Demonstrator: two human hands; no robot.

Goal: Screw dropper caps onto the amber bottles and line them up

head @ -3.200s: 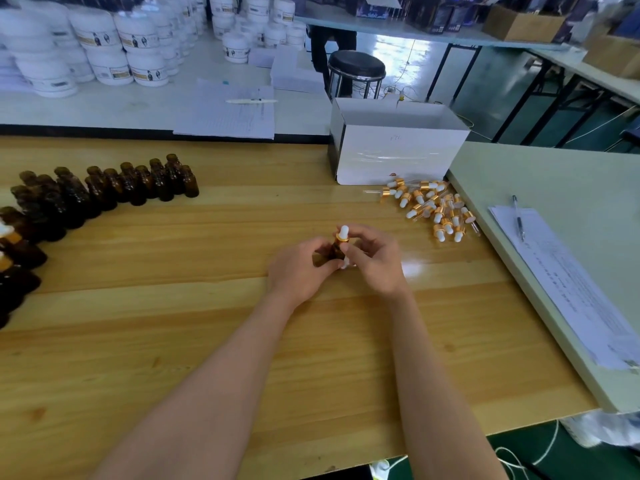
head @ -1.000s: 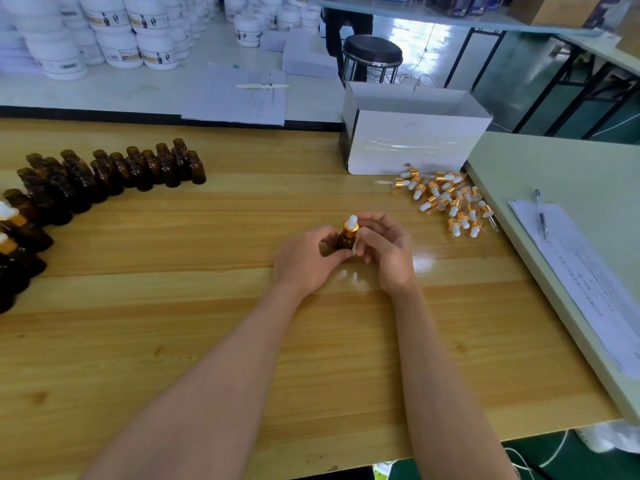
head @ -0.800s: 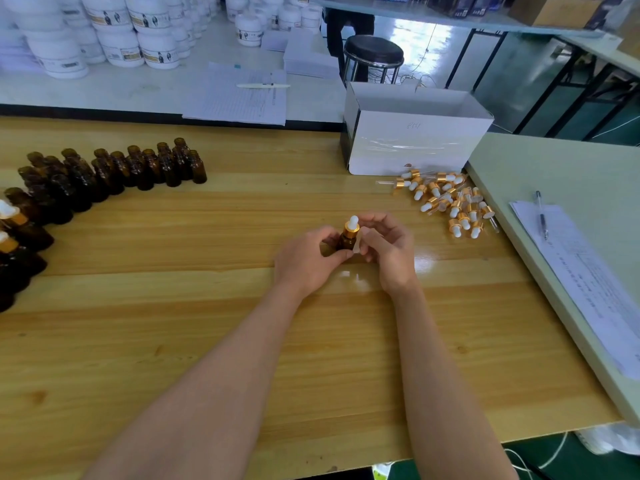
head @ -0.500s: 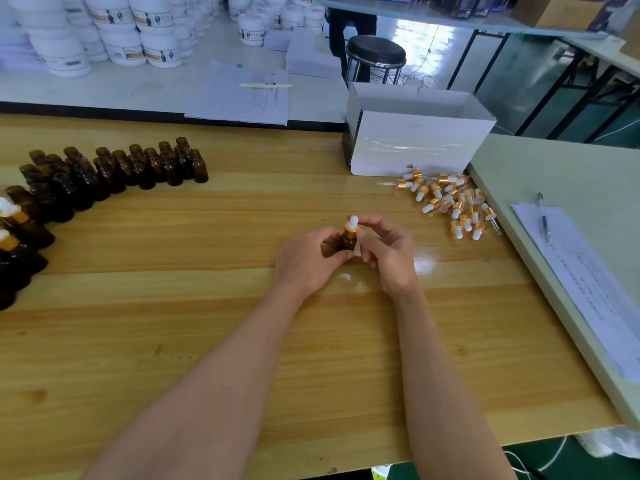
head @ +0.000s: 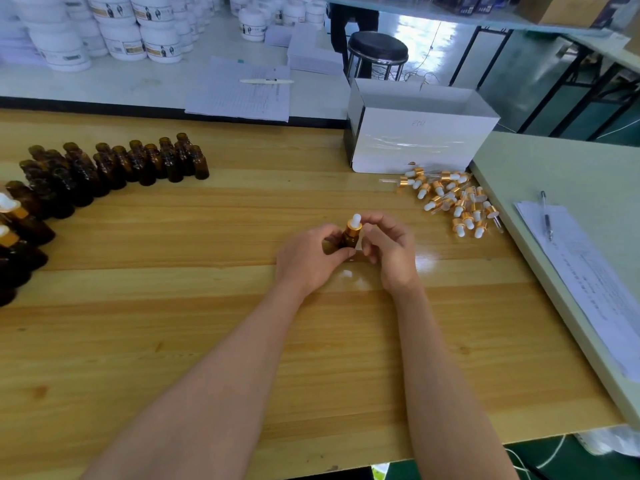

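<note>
An amber bottle [head: 349, 240] stands upright on the wooden table [head: 173, 323] at the centre, with a gold and white dropper cap [head: 355, 225] on its neck. My left hand [head: 310, 259] grips the bottle's body. My right hand [head: 389, 249] pinches the cap from the right with thumb and fingertips. Several uncapped amber bottles [head: 114, 164] stand in rows at the far left. Two capped bottles [head: 17, 220] show at the left edge. A heap of loose dropper caps [head: 453, 199] lies to the right.
A white open box [head: 419, 140] stands behind the cap heap. A pale table [head: 554, 174] with papers [head: 588, 282] and a pen [head: 546, 216] adjoins on the right. Behind are white jars [head: 114, 32], a paper sheet [head: 242, 91] and a black stool [head: 377, 50].
Both hands have stayed on the bottle and cap at the table's centre; my right fingers have shifted round the cap. The view has tilted slightly.
</note>
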